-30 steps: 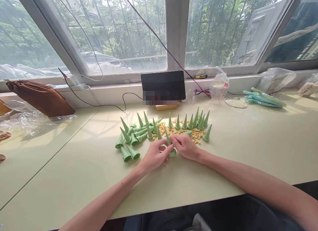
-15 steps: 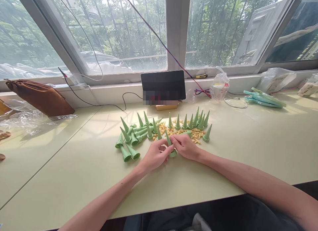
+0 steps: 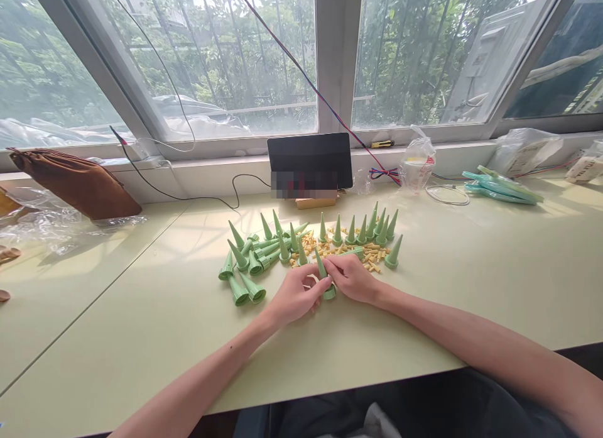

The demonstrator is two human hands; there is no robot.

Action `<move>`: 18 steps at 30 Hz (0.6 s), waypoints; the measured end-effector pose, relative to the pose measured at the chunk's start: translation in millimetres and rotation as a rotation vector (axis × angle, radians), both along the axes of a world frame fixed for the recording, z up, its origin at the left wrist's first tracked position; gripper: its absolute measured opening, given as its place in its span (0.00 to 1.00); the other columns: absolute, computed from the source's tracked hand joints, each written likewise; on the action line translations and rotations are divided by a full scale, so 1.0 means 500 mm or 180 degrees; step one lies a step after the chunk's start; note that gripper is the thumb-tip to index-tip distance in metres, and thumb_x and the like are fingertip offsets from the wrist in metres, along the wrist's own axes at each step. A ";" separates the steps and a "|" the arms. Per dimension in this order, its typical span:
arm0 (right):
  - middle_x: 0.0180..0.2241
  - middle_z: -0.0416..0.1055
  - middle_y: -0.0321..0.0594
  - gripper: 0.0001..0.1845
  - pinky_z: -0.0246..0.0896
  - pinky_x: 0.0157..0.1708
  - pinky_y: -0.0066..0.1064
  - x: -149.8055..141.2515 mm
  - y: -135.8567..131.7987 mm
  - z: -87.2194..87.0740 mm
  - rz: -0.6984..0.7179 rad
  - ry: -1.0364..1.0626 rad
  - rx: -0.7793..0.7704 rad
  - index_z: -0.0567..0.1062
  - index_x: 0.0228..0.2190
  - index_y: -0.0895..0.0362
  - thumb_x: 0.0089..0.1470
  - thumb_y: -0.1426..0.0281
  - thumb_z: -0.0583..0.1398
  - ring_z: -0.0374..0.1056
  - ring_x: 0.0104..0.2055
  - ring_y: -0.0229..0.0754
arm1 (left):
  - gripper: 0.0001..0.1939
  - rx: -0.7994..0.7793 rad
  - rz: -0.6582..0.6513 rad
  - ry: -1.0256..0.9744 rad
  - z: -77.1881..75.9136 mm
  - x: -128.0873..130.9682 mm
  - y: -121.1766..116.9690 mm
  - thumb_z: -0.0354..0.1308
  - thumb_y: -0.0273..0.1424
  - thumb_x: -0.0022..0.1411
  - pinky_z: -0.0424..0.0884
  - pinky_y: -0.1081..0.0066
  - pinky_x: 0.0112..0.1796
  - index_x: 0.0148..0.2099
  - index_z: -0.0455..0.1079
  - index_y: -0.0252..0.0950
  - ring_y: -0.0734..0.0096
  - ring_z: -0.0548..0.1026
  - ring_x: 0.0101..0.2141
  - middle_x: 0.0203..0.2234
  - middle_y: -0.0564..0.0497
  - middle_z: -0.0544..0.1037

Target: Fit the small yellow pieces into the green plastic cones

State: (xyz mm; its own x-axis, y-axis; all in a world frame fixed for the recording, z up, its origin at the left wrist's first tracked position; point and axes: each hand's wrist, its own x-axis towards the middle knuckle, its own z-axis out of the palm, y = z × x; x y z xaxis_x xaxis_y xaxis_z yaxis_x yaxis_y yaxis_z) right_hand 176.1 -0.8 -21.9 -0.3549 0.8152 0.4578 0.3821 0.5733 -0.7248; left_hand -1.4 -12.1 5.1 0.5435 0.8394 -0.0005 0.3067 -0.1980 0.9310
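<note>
Between thumb and fingers, my left hand (image 3: 298,293) grips a green plastic cone spike (image 3: 321,267), its tip up and its wide collar low over the table. My right hand (image 3: 352,277) is closed, its fingertips pinched against the spike's side; whatever they hold is hidden. Behind my hands lie many small yellow pegs (image 3: 375,254) in a loose pile. Several matching green cones (image 3: 362,232) stand upright around the pegs. More green cones (image 3: 255,290) lie on their sides left of my left hand, some with hollow ends facing me.
A dark tablet (image 3: 309,158) leans on a small cardboard box (image 3: 315,203) by the window. A brown pouch (image 3: 89,186) and clear plastic wrap stand at left. Toward the right are a bagged cup (image 3: 417,168), a white cable (image 3: 447,195) and teal packets (image 3: 502,188). The table (image 3: 141,337) has a seam at left.
The held cone has shifted very slightly downward at its base. Both hands keep nearly the same place and grip; the other cones and pegs are unmoved.
</note>
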 end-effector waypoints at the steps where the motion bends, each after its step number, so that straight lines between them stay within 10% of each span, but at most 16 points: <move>1: 0.19 0.51 0.30 0.22 0.44 0.23 0.28 0.000 0.000 0.000 0.0003 -0.0002 -0.0002 0.54 0.20 0.56 0.66 0.64 0.47 0.47 0.21 0.33 | 0.12 0.0006 -0.0003 0.0004 -0.001 0.000 0.000 0.55 0.39 0.64 0.66 0.76 0.21 0.36 0.68 0.36 0.75 0.70 0.19 0.18 0.57 0.69; 18: 0.19 0.52 0.30 0.22 0.44 0.23 0.28 -0.001 0.001 0.000 -0.0036 0.0032 -0.0009 0.55 0.20 0.56 0.66 0.63 0.47 0.48 0.21 0.33 | 0.15 -0.0096 0.0087 -0.0209 -0.003 0.003 0.001 0.58 0.44 0.61 0.68 0.75 0.20 0.41 0.70 0.36 0.74 0.70 0.18 0.17 0.57 0.69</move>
